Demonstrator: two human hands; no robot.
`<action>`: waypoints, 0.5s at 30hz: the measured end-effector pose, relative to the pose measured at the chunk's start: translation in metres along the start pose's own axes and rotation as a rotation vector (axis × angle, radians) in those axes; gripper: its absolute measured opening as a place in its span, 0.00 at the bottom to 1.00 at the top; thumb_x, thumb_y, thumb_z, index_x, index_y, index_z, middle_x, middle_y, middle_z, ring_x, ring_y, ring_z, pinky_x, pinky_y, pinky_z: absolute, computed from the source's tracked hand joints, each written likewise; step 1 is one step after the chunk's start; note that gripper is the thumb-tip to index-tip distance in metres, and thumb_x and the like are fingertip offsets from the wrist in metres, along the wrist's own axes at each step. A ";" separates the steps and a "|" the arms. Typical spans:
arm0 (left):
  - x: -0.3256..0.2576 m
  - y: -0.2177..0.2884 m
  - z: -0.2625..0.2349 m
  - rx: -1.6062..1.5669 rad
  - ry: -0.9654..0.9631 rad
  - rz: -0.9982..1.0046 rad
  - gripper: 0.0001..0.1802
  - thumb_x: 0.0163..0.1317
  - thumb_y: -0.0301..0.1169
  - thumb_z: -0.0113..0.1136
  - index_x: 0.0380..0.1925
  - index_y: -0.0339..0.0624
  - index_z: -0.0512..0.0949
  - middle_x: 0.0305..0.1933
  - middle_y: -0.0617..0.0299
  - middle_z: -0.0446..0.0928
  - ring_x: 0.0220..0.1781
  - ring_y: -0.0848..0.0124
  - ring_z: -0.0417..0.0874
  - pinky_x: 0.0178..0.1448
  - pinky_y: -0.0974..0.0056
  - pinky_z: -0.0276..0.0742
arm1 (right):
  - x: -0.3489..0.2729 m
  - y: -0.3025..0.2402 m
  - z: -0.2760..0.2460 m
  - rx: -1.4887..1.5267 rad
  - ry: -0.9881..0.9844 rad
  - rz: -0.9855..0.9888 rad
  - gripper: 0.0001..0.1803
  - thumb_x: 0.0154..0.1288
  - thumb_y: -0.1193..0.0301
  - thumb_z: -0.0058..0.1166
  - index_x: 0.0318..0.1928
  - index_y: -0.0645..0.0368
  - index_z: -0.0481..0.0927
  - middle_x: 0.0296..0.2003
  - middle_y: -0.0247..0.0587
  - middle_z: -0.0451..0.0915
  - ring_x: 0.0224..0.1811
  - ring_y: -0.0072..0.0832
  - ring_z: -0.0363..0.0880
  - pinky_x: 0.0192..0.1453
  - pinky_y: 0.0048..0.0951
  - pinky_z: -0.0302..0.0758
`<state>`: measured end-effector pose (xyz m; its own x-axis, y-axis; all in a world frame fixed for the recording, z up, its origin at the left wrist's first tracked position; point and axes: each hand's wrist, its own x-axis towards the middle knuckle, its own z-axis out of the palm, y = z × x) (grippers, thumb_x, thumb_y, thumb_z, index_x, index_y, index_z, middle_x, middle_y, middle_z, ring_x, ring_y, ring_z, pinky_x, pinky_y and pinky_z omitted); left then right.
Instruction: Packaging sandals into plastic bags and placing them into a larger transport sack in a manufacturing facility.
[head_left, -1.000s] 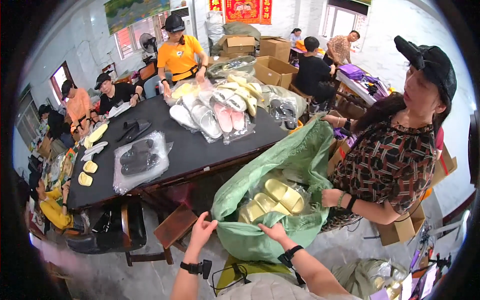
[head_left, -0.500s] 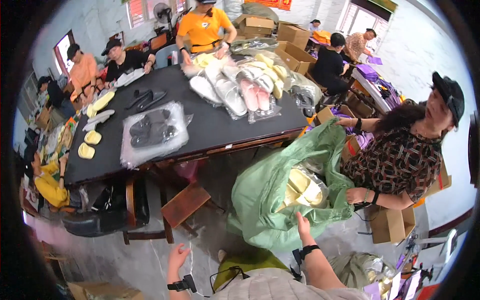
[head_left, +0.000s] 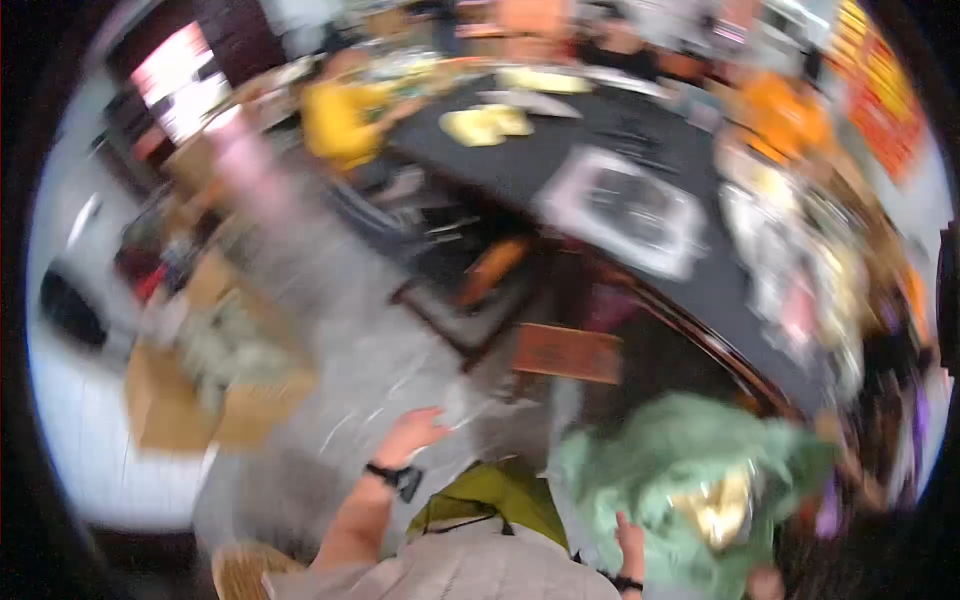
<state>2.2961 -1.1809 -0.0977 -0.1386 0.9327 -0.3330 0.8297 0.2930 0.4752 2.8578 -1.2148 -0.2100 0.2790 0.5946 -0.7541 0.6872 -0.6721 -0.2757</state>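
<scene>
1. Grey floor (head_left: 330, 340) spreads beyond the left fingers, with a black-topped table (head_left: 690, 165) farther ahead and to their right; all of it is smeared, so fine contacts are hard to judge.
2. Left hand (head_left: 412, 434): its fingers are extended, apparently loose and holding nothing. A wooden stool (head_left: 567, 352) stands ahead and to the right of these fingertips; a reach or step that way could knock it, because its seat lies between them and the table.
3. Right hand (head_left: 628, 545): one digit points up against the green sack (head_left: 640, 470); I cannot tell whether the rest are curled, pinching cloth or bare.
4. The sack lies around and to the right of those right fingers, its mouth gaping and its cloth slack. Without a firm hold, the rim could sag inward or the whole sack tip.
5. Pale yellow items (head_left: 725, 505), seemingly in clear wrap, sit in that mouth, just right of the right fingertips. Slippery wrapping could let them slide out if the sack leans.
6. The black wrist strap (head_left: 628, 584) behind the right fingers could snag the loose cloth and drag it along.
</scene>
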 end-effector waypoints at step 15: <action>-0.235 -0.201 -0.010 -0.355 0.171 -0.825 0.33 0.55 0.55 0.60 0.55 0.46 0.76 0.54 0.48 0.78 0.57 0.50 0.77 0.59 0.51 0.74 | 0.065 -0.122 0.032 0.560 -0.256 0.055 0.27 0.69 0.48 0.44 0.63 0.46 0.68 0.64 0.33 0.69 0.69 0.34 0.58 0.65 0.59 0.52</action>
<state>2.1565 -1.4564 -0.1070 -0.7155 0.4091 -0.5663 0.2209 0.9015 0.3722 2.7704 -1.1083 -0.2448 0.0865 0.4743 -0.8761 0.2008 -0.8696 -0.4510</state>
